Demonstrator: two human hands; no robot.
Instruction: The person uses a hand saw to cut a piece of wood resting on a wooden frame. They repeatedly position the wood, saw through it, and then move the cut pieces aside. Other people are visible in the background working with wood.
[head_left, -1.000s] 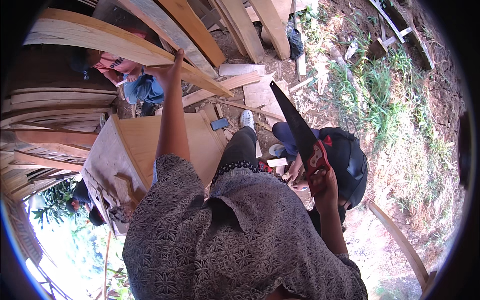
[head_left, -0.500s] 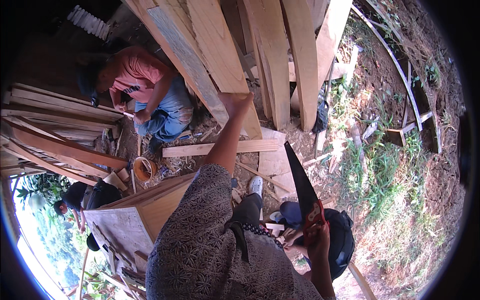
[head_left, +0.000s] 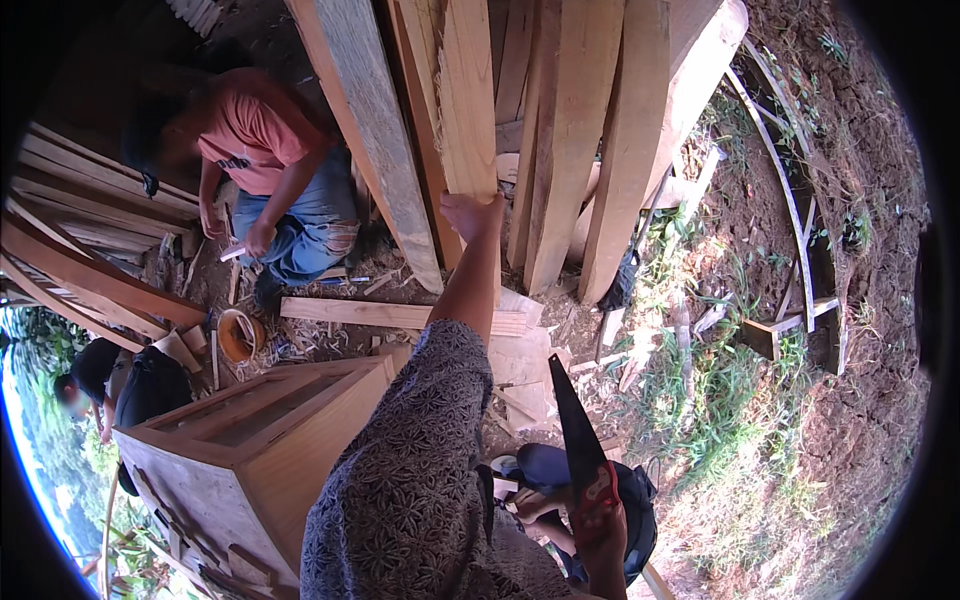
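My left arm, in a dark patterned sleeve, reaches out to a long pale wooden board. The fingers of my left hand are wrapped around the board's edges near its lower end, which my forearm partly hides. At the lower right, my right hand grips the red handle of a handsaw. The dark, tapering blade points upward and away from me, touching no wood. Beside the held board lean several other thick planks, some with curved edges, and a greyish weathered plank.
A person in a pink shirt crouches at the far left beside an orange bucket. Another person sits close to my saw hand. A wooden cabinet-like box stands left of me. A flat plank lies among wood shavings.
The board in my left hand has swung more upright. My right hand and the saw sit slightly left and lower in view. The crouching person's hands have moved apart. The whole view has shifted.
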